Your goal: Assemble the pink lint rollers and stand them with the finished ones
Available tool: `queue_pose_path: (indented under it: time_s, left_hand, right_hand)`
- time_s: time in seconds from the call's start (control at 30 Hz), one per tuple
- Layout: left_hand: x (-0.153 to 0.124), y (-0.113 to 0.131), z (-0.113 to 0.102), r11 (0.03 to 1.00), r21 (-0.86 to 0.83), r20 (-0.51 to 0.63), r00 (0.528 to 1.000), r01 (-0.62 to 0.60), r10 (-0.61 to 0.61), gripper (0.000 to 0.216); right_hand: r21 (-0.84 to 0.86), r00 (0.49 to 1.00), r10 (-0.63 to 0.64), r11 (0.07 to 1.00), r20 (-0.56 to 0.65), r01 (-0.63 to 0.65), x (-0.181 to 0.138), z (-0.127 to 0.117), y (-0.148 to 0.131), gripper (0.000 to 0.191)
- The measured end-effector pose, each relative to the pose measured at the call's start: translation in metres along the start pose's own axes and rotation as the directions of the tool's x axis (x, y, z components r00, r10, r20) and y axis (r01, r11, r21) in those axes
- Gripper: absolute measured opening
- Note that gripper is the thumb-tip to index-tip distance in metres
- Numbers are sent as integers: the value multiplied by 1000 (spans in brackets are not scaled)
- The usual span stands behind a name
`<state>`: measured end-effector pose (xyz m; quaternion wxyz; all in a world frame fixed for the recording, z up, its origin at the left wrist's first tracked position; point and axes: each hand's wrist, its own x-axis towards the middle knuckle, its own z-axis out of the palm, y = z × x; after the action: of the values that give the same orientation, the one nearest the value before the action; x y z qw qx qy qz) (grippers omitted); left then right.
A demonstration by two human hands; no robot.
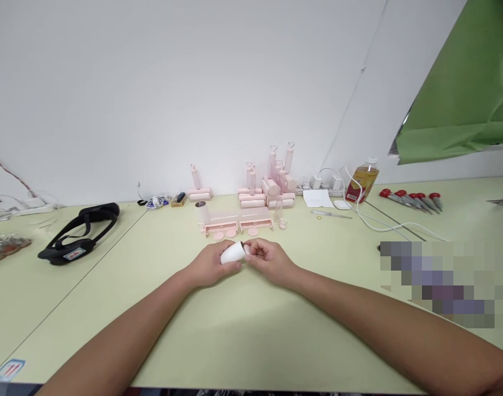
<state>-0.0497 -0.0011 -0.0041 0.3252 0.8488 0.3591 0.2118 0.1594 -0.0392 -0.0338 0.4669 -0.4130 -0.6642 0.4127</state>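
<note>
My left hand (212,263) is wrapped round a small white roll (232,253), held just above the pale green table (235,330). My right hand (268,259) pinches the roll's right end, where a dark edge shows. Both hands meet at the table's middle. Just beyond them lie pink trays with round pink discs (237,226) and a white roll standing upright (202,213).
Pink roller handles and stacked pink parts (272,184) stand by the wall. A black headset (80,234) lies left. An orange-liquid bottle (362,181), white cables (383,223), red-handled tools (412,201) and a blurred patch (441,283) are right. Green sheet (462,93) hangs upper right.
</note>
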Motion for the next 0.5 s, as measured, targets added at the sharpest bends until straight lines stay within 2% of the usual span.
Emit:
queue_pose_path:
  time_s: [0.17, 0.33, 0.5]
  left_hand:
    - [1, 0, 1, 1000, -7, -3, 1000, 2, -2, 40]
    - [1, 1, 1, 1000, -9, 21, 1000, -18, 19, 39]
    - [0, 4, 0, 999, -11, 44, 998, -38, 38, 37]
  right_hand:
    - [-138, 1000, 29, 990, -2, -29, 1, -3, -1, 22]
    - [-147, 999, -15, 989, -52, 7, 2, -6, -3, 19]
    - [-135, 1000, -5, 991, 13, 6, 1, -7, -3, 22]
